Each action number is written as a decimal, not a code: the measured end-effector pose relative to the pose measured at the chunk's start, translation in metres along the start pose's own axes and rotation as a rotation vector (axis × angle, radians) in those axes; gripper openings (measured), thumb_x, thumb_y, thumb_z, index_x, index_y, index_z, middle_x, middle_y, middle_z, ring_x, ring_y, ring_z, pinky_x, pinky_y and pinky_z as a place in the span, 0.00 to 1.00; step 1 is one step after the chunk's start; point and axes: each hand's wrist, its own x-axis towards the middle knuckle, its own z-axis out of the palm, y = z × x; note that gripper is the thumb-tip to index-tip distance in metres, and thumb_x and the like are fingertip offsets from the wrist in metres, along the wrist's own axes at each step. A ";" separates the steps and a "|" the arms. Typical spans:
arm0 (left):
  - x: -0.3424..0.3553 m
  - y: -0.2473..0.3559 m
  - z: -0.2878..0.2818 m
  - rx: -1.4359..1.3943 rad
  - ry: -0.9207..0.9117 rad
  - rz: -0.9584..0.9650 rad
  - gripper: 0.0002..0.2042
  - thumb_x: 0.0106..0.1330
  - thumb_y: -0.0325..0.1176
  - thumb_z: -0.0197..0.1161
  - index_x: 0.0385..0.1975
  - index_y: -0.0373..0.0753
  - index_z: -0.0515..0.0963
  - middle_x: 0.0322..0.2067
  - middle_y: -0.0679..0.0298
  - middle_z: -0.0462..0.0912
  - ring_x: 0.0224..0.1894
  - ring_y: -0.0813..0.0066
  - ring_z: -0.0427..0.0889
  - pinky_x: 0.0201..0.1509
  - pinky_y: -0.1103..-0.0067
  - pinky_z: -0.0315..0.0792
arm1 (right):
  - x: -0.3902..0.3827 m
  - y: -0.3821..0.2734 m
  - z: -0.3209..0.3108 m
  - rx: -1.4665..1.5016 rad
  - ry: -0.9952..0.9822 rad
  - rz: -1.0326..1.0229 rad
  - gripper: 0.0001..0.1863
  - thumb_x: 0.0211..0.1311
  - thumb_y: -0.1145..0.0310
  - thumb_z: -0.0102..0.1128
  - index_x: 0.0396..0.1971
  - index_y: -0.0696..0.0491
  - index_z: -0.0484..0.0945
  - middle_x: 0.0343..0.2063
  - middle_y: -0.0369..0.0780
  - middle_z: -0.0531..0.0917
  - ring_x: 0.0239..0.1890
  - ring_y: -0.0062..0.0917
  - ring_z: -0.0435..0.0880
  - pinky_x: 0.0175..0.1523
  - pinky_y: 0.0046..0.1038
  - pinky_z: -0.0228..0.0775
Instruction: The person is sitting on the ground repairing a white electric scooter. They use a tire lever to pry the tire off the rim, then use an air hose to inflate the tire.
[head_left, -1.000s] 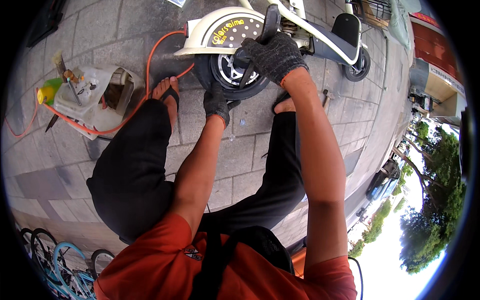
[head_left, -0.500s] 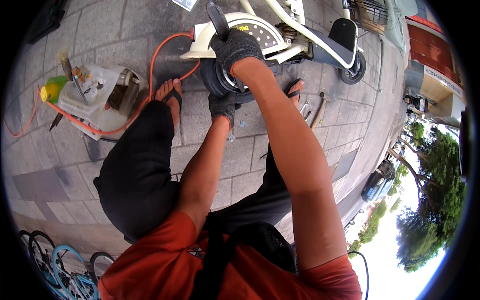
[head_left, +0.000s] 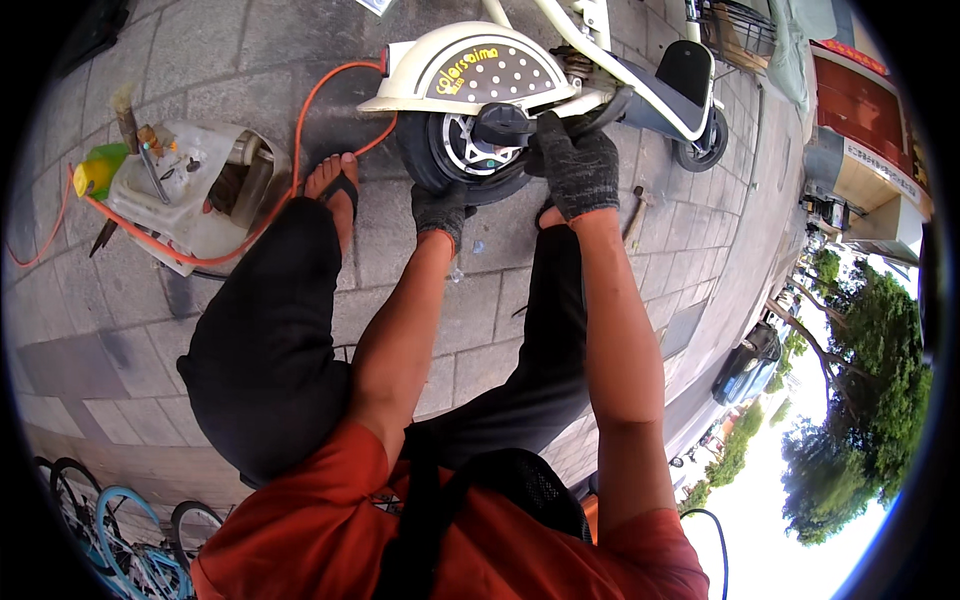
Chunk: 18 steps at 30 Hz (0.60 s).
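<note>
1. Change: the right hand [head_left: 580, 170] is now sitting at the right edge of the rear wheel [head_left: 472, 148], lower and further right than half a second ago; a black curved piece [head_left: 608, 112] is now trailing rightward. Work is apparently shifting to that edge.
2. Left hand [head_left: 438, 212]: gloved, bearing on the wheel's lower edge; its finger closure is not showing.
3. Right hand: gloved, fingers bending beside the curved piece; cannot tell whether it is pinching.
4. Location: the wheel is lying under the scooter's [head_left: 480, 82] white cover.
5. Count, showing: two hands, one scooter, one rear wheel, one front wheel [head_left: 708, 145], one hammer [head_left: 635, 218], one cut plastic container [head_left: 140, 207].
</note>
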 end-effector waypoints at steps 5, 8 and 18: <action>0.008 0.001 -0.009 0.028 0.026 0.034 0.26 0.61 0.27 0.72 0.58 0.47 0.70 0.52 0.58 0.81 0.45 0.57 0.85 0.34 0.61 0.85 | -0.049 0.118 -0.057 0.316 0.016 -0.207 0.15 0.70 0.63 0.62 0.44 0.61 0.80 0.33 0.44 0.87 0.32 0.34 0.88 0.38 0.33 0.81; 0.013 -0.004 -0.012 0.059 0.053 0.146 0.29 0.60 0.26 0.72 0.60 0.41 0.67 0.43 0.54 0.85 0.30 0.64 0.87 0.22 0.71 0.81 | -0.087 0.196 -0.052 0.320 0.076 -0.134 0.17 0.70 0.58 0.62 0.46 0.56 0.81 0.35 0.41 0.87 0.38 0.36 0.87 0.49 0.41 0.80; -0.002 -0.026 -0.006 -0.033 0.075 0.133 0.30 0.63 0.32 0.73 0.63 0.48 0.65 0.51 0.64 0.80 0.45 0.65 0.84 0.35 0.67 0.83 | -0.169 0.282 0.029 1.624 0.242 0.606 0.15 0.65 0.50 0.68 0.43 0.43 0.80 0.40 0.37 0.86 0.47 0.36 0.83 0.62 0.47 0.72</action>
